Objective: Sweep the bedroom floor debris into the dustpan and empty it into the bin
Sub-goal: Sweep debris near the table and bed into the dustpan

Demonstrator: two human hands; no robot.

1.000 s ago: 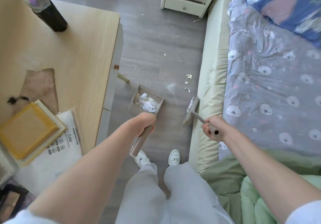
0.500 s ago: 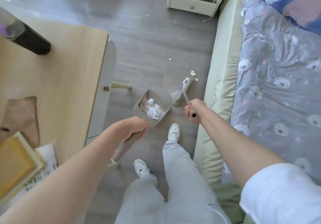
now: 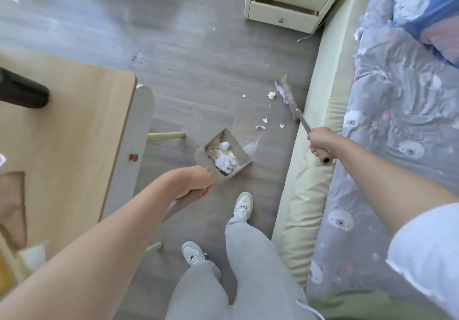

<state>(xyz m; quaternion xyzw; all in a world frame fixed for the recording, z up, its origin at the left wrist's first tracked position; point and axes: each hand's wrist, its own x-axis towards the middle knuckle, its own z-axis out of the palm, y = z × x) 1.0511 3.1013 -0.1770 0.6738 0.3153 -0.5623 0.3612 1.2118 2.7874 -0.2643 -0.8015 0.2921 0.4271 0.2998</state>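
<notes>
On the grey wood-grain floor (image 3: 198, 71), a beige box-shaped dustpan (image 3: 223, 157) holding white fluff is gripped by the left hand (image 3: 192, 183), a long-handled beige brush (image 3: 289, 95) is clasped by the right hand (image 3: 320, 142), and white scraps of debris (image 3: 272, 95) are scattered between them.

Your forearms are bare from the elbows down; your left hand (image 3: 192, 183) and right hand (image 3: 321, 142) wear no gloves or rings that show; a loose white short sleeve (image 3: 427, 257) covers your right upper arm; you wear light grey sweatpants (image 3: 250, 270) with a white drawstring (image 3: 309, 307); your sneakers (image 3: 243, 205) are white with dark side marks and white laces.
</notes>
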